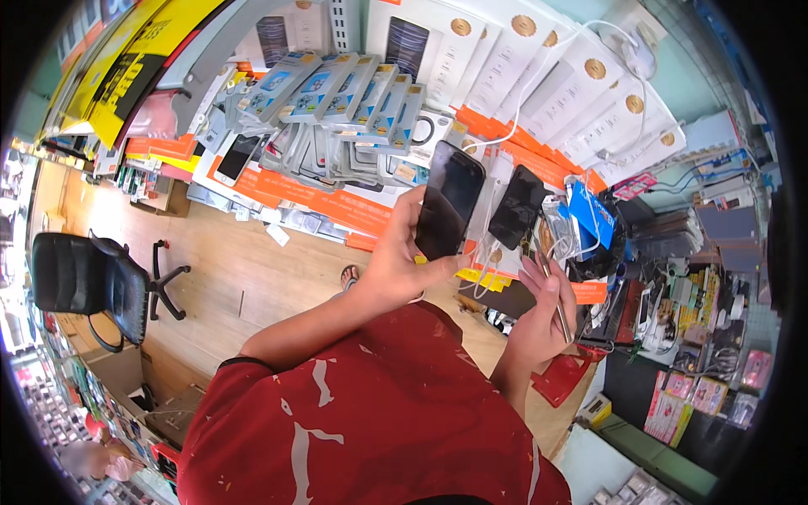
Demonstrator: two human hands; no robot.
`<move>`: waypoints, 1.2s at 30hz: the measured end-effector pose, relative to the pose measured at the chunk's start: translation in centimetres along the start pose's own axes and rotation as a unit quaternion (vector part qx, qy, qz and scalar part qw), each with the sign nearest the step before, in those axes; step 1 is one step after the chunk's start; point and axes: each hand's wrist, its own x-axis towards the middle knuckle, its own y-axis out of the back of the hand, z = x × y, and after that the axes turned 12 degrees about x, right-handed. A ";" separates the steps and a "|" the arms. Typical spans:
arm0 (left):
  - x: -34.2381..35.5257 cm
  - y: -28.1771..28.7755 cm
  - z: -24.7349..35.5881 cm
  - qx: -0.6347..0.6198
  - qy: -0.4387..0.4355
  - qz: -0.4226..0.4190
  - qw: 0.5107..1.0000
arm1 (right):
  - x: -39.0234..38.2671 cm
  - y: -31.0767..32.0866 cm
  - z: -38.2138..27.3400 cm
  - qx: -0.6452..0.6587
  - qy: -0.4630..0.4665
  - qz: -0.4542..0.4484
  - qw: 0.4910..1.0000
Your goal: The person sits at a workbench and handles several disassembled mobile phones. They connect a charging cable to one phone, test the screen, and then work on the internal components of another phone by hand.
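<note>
My left hand [394,263] is wrapped round a black smartphone [451,199], its dark screen turned upward. In my right hand [543,324] is a slim metal tool [559,308], pinched between thumb and fingers; whether it is tweezers or a small driver I cannot tell. The tool's upper end points toward the counter's cluttered edge. Just right of the held phone lies a second dark phone [517,207]. White cables run between and below the two phones. A white phone with a dark screen [240,158] lies farther left on the counter.
Stacked blue-and-grey boxes [337,88] fill the counter's back left. Tall white boxes [522,63] lean behind. A blue packet [591,217] sits at right, near shelves of accessories [686,307]. A black office chair [93,282] stands on the wood floor at left.
</note>
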 end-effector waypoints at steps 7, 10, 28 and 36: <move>2.7 2.0 0.0 0.278 0.074 0.024 0.958 | 0.1 0.5 1.6 -0.010 0.008 -0.004 1.000; 3.6 1.5 -0.1 0.403 0.066 -0.003 0.913 | 0.0 1.3 1.8 -0.009 -0.021 0.015 1.000; 6.6 -2.1 -2.3 0.134 0.106 0.033 0.985 | 0.3 3.7 5.1 0.024 -0.001 -0.151 0.988; 6.3 -3.2 -1.8 0.131 0.052 0.061 0.988 | 0.4 -0.8 4.7 -0.083 -0.073 -0.197 0.974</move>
